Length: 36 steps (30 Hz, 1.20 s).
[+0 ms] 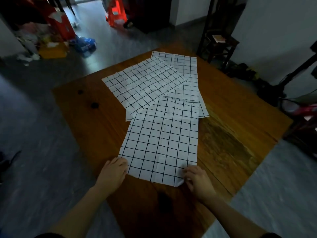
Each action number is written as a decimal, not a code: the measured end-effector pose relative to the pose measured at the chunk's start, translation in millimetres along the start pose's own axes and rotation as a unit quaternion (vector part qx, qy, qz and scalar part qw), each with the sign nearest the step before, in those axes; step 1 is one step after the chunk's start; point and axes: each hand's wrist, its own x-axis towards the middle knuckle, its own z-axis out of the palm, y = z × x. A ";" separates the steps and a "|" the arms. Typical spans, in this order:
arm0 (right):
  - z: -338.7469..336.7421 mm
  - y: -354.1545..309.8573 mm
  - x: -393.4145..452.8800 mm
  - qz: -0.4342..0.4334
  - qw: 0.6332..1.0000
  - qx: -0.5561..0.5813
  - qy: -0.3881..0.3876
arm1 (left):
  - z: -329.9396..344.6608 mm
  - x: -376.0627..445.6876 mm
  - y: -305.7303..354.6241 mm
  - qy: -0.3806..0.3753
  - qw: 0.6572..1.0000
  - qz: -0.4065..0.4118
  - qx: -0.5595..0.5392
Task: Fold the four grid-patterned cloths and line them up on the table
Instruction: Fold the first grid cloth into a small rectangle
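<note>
Nearest cloth (163,138): white with black grid, flat and unfolded, one centre crease, its near edge at the table's front. Second cloth (145,85): same pattern, spread at an angle behind, partly overlapped by the first. Third cloth (187,69): farthest back, partly covered by the second

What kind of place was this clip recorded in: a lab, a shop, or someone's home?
Most likely a home, a lived-in room rather than a lab. A wooden table stands on a grey floor, with a dark wooden chair by the wall, a red plastic stool behind, and household clutter piled far left.
</note>
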 end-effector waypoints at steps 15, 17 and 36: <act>-64.0 -9.5 13.6 0.021 0.990 0.093 0.103 | -79.9 -7.1 26.7 0.164 0.979 0.012 -0.118; -71.8 -18.5 13.2 -0.015 0.997 0.038 0.068 | -93.4 -10.2 40.2 0.179 0.976 0.013 -0.123; -122.9 -31.9 -41.9 -0.003 0.993 -0.032 0.114 | -112.0 -88.4 84.8 0.116 0.982 0.071 -0.131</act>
